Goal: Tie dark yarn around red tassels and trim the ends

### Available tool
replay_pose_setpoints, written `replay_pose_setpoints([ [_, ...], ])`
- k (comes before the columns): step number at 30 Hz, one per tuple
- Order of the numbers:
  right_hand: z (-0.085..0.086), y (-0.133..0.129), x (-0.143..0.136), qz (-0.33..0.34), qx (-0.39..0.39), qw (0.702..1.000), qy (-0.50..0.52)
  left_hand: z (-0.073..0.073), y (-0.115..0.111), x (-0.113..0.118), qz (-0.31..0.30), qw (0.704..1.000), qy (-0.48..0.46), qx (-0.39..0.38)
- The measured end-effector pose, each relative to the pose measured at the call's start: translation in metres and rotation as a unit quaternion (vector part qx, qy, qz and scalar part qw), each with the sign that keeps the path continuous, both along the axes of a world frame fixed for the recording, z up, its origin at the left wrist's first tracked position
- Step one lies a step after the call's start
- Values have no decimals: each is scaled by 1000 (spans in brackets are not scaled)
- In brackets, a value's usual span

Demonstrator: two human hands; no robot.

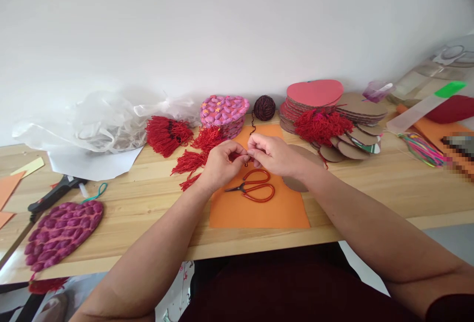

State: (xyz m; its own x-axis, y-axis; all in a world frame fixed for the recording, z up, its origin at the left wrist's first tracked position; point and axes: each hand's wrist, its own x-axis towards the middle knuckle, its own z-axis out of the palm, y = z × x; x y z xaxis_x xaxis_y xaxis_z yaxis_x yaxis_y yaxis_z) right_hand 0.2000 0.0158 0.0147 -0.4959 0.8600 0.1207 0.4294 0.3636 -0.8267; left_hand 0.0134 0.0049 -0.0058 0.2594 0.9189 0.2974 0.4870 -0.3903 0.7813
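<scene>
Over an orange sheet (229, 213), my left hand (225, 162) and my right hand (269, 152) meet, fingertips pinched together. Between them is a strand of dark yarn (253, 123), running down from a dark red-black yarn ball (264, 108); a short dark piece hangs below the fingers. The exact grip of each fingertip is partly hidden. Just under my hands lie red-handled scissors (259, 192), blades pointing left. Beside my left hand are loose red yarn tassels (188, 162), and farther left is a bundle of more red tassels (168, 135).
Behind stand a stack of pink-decorated hearts (224, 109) and red cardboard hearts (314, 93). Red yarn (323, 124) lies against cardboard pieces (361, 107) at right. Leftward are a plastic bag (96, 122), a glue gun (55, 194) and a purple-studded heart (64, 233).
</scene>
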Motion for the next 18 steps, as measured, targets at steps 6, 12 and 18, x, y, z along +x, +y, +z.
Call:
replay_pose_setpoints([
  [6, 3, 2, 4, -21, 17, 999, 28, -1, 0, 0, 14, 998, -60, -26],
  [12, 0, 20, 17, -153, 57, 980, 113, 1, -1, 2, 19, 997, -60, -33],
  [18, 1, 17, 7, -80, -126, 947, 284, -2, -1, 2, 15, 996, -63, -56],
])
